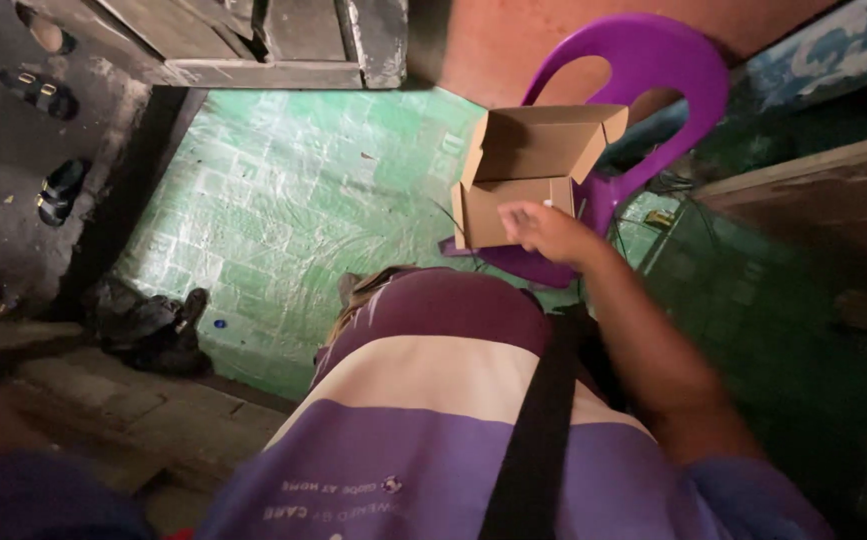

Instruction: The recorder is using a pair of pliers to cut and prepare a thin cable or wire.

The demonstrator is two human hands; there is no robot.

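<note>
An open brown cardboard box (528, 160) sits on the seat of a purple plastic chair (653, 70), lid flaps raised. My right hand (545, 232) reaches out to the box's near front wall with fingers curled. A small pale bit shows at the fingertips, but the hand is blurred and I cannot make out what it grips. My right forearm (643, 340) runs back to my purple and white striped shirt (433, 400), which a black strap (538, 430) crosses. My left hand is out of view.
A green tiled floor (283, 210) spreads ahead. Dark sandals (58, 190) lie on the grey ground at the left, and a dark bundle (148, 325) lies by a stone step (63, 385). Wooden furniture (283, 40) stands above, and a wooden board (813, 190) at the right.
</note>
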